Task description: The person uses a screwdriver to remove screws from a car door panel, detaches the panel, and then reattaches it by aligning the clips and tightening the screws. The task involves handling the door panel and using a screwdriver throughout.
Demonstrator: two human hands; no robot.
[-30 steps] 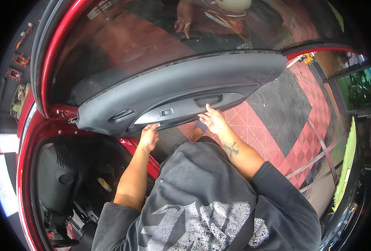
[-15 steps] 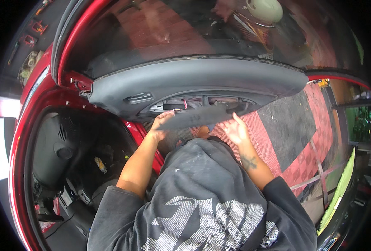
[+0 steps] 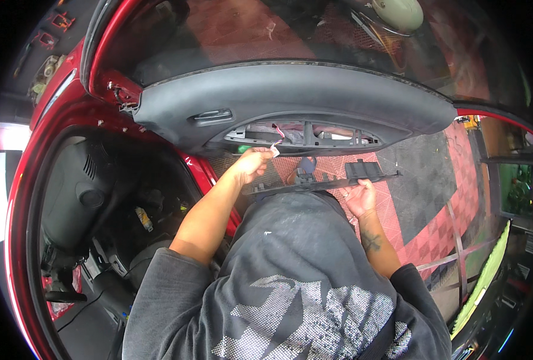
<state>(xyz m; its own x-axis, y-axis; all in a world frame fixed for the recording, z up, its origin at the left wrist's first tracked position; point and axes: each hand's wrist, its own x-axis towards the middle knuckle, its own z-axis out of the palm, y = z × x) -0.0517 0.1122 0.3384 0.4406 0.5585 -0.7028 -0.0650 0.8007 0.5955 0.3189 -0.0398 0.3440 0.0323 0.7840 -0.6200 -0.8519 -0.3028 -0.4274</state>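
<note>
My left hand [image 3: 253, 165] pinches a small white wire connector [image 3: 275, 150] just below the opening in the car's door panel [image 3: 296, 90]. Thin reddish wires [image 3: 280, 133] run from the connector up into that opening. In my right hand [image 3: 361, 200] is a long black plastic trim piece [image 3: 314, 186], gripped near its right end. It lies across my lap, turned so that its clips and a raised block on its back show. The trim piece and the door panel are apart.
The red door frame [image 3: 21, 240] and the car's dark interior with its dashboard [image 3: 80, 198] are at my left. Window glass [image 3: 260, 36] rises beyond the door panel. Red and grey floor tiles [image 3: 416, 156] spread out to the right, beside a yellow-green edged object [image 3: 485, 279].
My left hand has let go of the trim piece and taken hold of the white connector. My right hand has lowered and tilted the trim piece, bringing its back into view.
</note>
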